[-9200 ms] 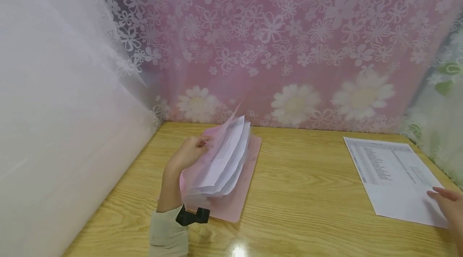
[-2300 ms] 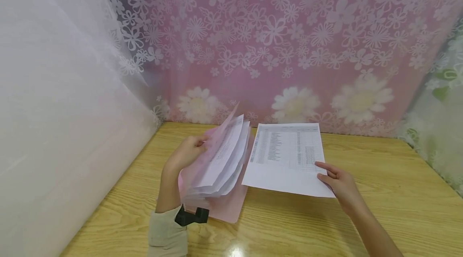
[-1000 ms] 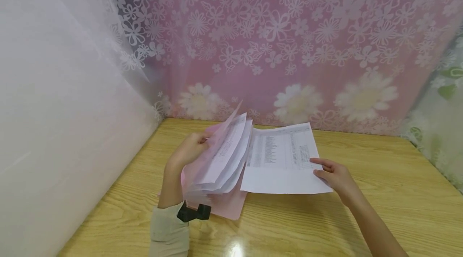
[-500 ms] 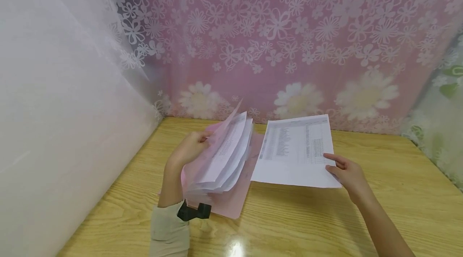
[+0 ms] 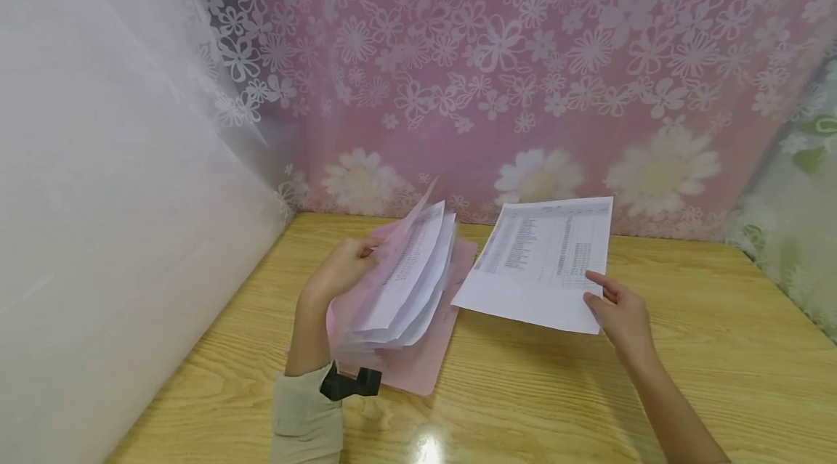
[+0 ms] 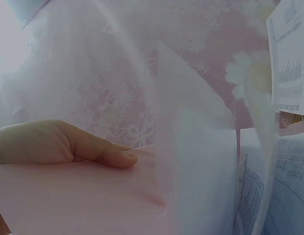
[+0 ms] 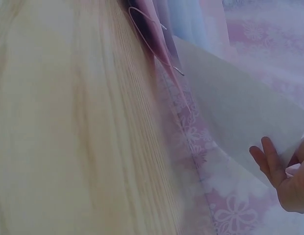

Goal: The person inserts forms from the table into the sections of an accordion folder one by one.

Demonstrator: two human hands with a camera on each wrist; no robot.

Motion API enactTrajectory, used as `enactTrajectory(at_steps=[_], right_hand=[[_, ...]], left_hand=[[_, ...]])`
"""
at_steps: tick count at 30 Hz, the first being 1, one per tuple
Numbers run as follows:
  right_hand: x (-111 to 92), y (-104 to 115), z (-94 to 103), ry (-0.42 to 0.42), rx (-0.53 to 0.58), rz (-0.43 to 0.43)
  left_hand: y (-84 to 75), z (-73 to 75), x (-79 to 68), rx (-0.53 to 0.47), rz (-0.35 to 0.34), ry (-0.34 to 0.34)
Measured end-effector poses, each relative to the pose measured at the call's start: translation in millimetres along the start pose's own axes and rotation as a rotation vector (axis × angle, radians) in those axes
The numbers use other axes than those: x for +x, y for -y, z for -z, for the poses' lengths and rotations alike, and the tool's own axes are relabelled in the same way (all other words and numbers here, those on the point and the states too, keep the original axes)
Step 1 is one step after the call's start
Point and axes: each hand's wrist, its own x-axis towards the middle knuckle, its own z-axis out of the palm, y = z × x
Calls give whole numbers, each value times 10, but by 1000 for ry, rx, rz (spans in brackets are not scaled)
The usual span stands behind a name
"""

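Note:
A pink folder (image 5: 425,366) lies open on the table, several printed sheets (image 5: 408,282) and clear sleeves fanned up inside it. My left hand (image 5: 340,271) pinches its raised front cover, thumb on the near face in the left wrist view, where the cover (image 6: 78,196) fills the lower left. To the right, my right hand (image 5: 621,311) pinches a single printed sheet (image 5: 530,297) by its lower right edge. That sheet is tilted above the table, its lower left corner close to the folder's right edge. In the right wrist view the sheet's blank back (image 7: 240,98) shows.
The wooden table (image 5: 523,391) reaches back to a pink flowered curtain (image 5: 458,86). A white sheet of cloth or plastic (image 5: 131,195) walls the left side. In the right wrist view a thin looped cord (image 7: 147,44) hangs at the folder's edge.
The right hand has lifted the loose sheet from the far right, brought it against the folder, then drawn it slightly back right and up. The left hand stays on the cover.

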Motion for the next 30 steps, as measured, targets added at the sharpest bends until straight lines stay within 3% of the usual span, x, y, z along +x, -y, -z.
enactTrajectory(at_steps=[5, 17, 30], right_hand=[[-9, 28, -65, -74, 4, 13], [-15, 109, -128, -111, 151, 26], [57, 85, -232, -151, 76, 43]], left_hand=[[19, 12, -15, 3, -8, -7], [36, 60, -47, -12, 0, 6], [23, 57, -45, 1, -11, 1]])
